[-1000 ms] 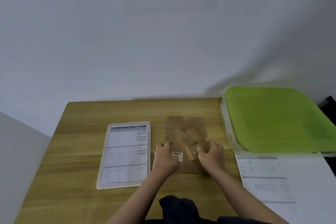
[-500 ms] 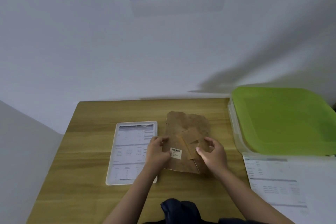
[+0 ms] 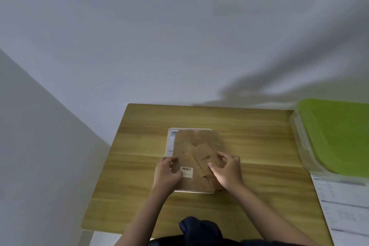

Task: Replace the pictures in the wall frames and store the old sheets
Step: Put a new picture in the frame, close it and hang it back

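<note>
Backing board (image 3: 196, 158) over frame (image 3: 169, 142); green-lidded box (image 3: 339, 136) right.

1. The scene is being lit dimly and evenly; a cool grey cast is being laid over the wall (image 3: 159, 46).
2. A broad soft shadow is being thrown on the wall above the table (image 3: 259, 126), toward the green lid (image 3: 339, 136).
3. The right hand (image 3: 227, 171) is being caught more brightly than the left hand (image 3: 167, 173).
4. Straight edges are being bent by the wide lens near the borders.
5. Fine print on the sheet (image 3: 343, 211) is being smeared by blur.
</note>
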